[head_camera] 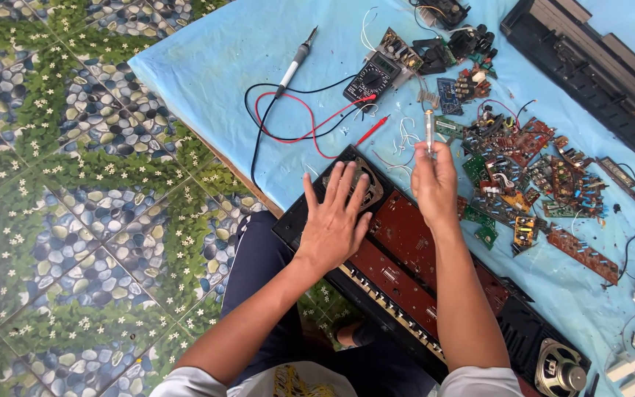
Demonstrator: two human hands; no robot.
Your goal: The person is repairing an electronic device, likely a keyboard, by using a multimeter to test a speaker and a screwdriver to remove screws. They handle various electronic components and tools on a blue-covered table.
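My left hand (336, 217) lies flat, fingers spread, on the left end of an opened black electronic keyboard (406, 257), over a round speaker opening. The keyboard's red-brown circuit boards (398, 228) show inside the case. My right hand (433, 184) is raised above the case and grips a small screwdriver (429, 126) with a clear handle, held upright. A second speaker (560, 371) sits at the case's right end.
A multimeter (373, 76) with red and black leads lies on the blue cloth (222, 51), a soldering iron (294, 62) to its left. Several loose circuit boards (531, 176) are heaped at right. A black case half (589, 70) lies top right. Patterned floor at left.
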